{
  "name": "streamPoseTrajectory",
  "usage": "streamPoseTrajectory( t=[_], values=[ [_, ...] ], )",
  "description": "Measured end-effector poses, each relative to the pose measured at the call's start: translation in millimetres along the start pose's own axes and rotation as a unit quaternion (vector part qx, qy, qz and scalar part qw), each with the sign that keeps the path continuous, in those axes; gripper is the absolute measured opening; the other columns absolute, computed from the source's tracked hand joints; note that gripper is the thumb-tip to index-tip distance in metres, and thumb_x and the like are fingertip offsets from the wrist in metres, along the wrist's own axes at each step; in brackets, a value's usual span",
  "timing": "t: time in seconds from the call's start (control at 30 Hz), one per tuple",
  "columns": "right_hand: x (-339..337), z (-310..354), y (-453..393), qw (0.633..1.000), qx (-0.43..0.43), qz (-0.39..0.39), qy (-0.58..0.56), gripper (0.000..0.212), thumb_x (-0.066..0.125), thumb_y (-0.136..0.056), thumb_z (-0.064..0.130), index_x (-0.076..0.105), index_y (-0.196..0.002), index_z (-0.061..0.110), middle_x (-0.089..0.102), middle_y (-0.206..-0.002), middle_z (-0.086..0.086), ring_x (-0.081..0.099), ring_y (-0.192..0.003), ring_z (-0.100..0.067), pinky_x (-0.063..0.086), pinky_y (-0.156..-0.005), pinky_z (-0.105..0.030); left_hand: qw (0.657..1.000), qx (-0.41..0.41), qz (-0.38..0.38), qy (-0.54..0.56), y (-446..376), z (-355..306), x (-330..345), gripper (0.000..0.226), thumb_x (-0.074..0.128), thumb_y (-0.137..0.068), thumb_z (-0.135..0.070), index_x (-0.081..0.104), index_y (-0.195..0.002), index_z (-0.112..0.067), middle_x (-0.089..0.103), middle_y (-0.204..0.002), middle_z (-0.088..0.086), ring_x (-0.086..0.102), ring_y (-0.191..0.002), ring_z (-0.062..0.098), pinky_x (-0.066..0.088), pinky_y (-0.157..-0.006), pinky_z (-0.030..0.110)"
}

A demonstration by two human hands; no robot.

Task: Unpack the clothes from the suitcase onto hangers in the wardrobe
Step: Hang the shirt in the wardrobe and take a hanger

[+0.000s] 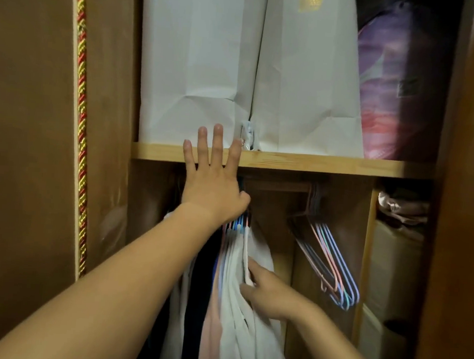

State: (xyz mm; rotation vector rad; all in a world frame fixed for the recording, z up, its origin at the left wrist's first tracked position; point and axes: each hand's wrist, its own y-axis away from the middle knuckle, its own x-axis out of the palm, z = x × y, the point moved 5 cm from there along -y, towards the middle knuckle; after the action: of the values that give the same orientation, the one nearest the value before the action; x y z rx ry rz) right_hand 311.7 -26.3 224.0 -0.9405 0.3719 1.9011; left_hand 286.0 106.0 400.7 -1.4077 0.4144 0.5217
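While the left hand [214, 190] presses spread fingers at the hanger hooks, the right hand [271, 294] apparently pinches the white hanging garment [243, 334]; slide both left together.

Hung clothes [238, 305] white, pink, navy; spare hangers [333, 270] pastel pink/blue/lilac; bags [199, 64] white w/ gold print; cord [80, 112] red-gold twist.

Home bedroom wardrobe.
Pale wooden shelf [315, 163] above hands; pastel wire hangers [333, 267] right of them, white paper bags [199, 64] higher.
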Motion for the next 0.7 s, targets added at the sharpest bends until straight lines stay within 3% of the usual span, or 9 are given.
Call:
streamPoseTrajectory(
  t=[0.07,0.1,0.13,0.17,0.23,0.3,0.4,0.5,0.7],
  values=[
    [-18.2,-20.4,18.7,1.000,0.006,0.016,0.003,0.064,0.059,-0.098,0.036,0.030,-0.155,0.030,0.030,-0.152,0.018,0.032,-0.142,-0.005,0.028,-0.115,-0.022,1.000,-0.029,-0.005,0.006,-0.1,-8.1,1.2,0.102,0.045,-0.085,-0.060,-0.010,-0.160,-0.017,-0.029,-0.161,0.022,-0.031,-0.145,0.047,-0.013,-0.116,0.068],
    [-35.4,-36.9,25.4,0.995,0.027,-0.059,0.079,0.061,0.061,-0.097,0.039,0.036,-0.152,0.030,0.028,-0.153,0.016,0.029,-0.143,-0.009,0.027,-0.115,-0.025,0.999,-0.036,-0.007,0.004,-0.6,-9.7,2.3,0.101,0.045,-0.085,-0.059,-0.009,-0.160,-0.017,-0.029,-0.161,0.023,-0.030,-0.145,0.048,-0.012,-0.116,0.068],
    [-55.1,-49.5,32.7,0.964,0.050,-0.171,0.199,0.055,0.063,-0.095,0.036,0.044,-0.146,0.028,0.032,-0.151,0.009,0.033,-0.140,-0.016,0.032,-0.112,-0.030,0.999,-0.038,-0.009,0.000,-0.9,-9.7,3.0,0.101,0.044,-0.085,-0.059,-0.009,-0.160,-0.016,-0.028,-0.161,0.023,-0.030,-0.145,0.048,-0.011,-0.116,0.068],
    [-71.7,-57.3,41.2,0.903,0.083,-0.261,0.332,0.049,0.066,-0.091,0.028,0.051,-0.138,0.023,0.040,-0.143,0.000,0.040,-0.130,-0.023,0.039,-0.105,-0.035,0.999,-0.039,-0.013,-0.001,-0.5,-10.3,3.3,0.101,0.045,-0.085,-0.058,-0.009,-0.160,-0.016,-0.028,-0.161,0.023,-0.030,-0.145,0.049,-0.011,-0.116,0.068],
    [-89.4,-70.4,46.7,0.808,0.159,-0.297,0.483,0.045,0.072,-0.077,0.012,0.058,-0.120,0.012,0.055,-0.114,-0.010,0.050,-0.102,-0.029,0.044,-0.084,-0.039,0.999,-0.037,-0.017,0.000,0.2,-10.0,3.5,0.101,0.045,-0.085,-0.056,-0.009,-0.160,-0.015,-0.028,-0.161,0.023,-0.030,-0.146,0.048,-0.010,-0.117,0.068],
    [-95.9,-75.8,44.0,0.779,0.154,-0.276,0.542,0.035,0.075,-0.072,0.008,0.064,-0.105,0.008,0.060,-0.093,-0.012,0.055,-0.084,-0.030,0.044,-0.072,-0.040,0.999,-0.033,-0.013,0.000,1.0,-9.8,2.7,0.102,0.046,-0.085,-0.055,-0.012,-0.159,-0.015,-0.029,-0.161,0.023,-0.030,-0.145,0.048,-0.011,-0.117,0.068],
    [-101.5,-62.8,41.0,0.777,0.144,-0.262,0.554,0.026,0.066,-0.085,0.010,0.061,-0.111,0.010,0.063,-0.100,-0.008,0.066,-0.086,-0.026,0.050,-0.072,-0.037,1.000,-0.030,-0.005,-0.004,1.1,-8.7,1.1,0.104,0.046,-0.085,-0.056,-0.015,-0.158,-0.015,-0.031,-0.160,0.023,-0.032,-0.145,0.048,-0.010,-0.117,0.068],
    [-102.4,-52.6,39.0,0.810,0.143,-0.267,0.502,0.031,0.057,-0.093,0.007,0.053,-0.123,0.011,0.065,-0.114,-0.006,0.069,-0.098,-0.025,0.053,-0.076,-0.032,0.999,-0.034,0.003,-0.003,0.6,-8.3,1.4,0.105,0.046,-0.085,-0.057,-0.017,-0.158,-0.015,-0.032,-0.159,0.023,-0.033,-0.144,0.048,-0.010,-0.117,0.068],
    [-102.0,-31.6,39.5,0.838,0.121,-0.304,0.438,0.026,0.054,-0.094,0.006,0.050,-0.119,0.012,0.070,-0.104,-0.006,0.070,-0.094,-0.029,0.054,-0.074,-0.039,0.999,-0.038,0.024,-0.012,-0.9,-9.4,0.9,0.108,0.046,-0.085,-0.060,-0.022,-0.156,-0.015,-0.036,-0.158,0.023,-0.035,-0.143,0.049,-0.011,-0.116,0.068]
  ],
)
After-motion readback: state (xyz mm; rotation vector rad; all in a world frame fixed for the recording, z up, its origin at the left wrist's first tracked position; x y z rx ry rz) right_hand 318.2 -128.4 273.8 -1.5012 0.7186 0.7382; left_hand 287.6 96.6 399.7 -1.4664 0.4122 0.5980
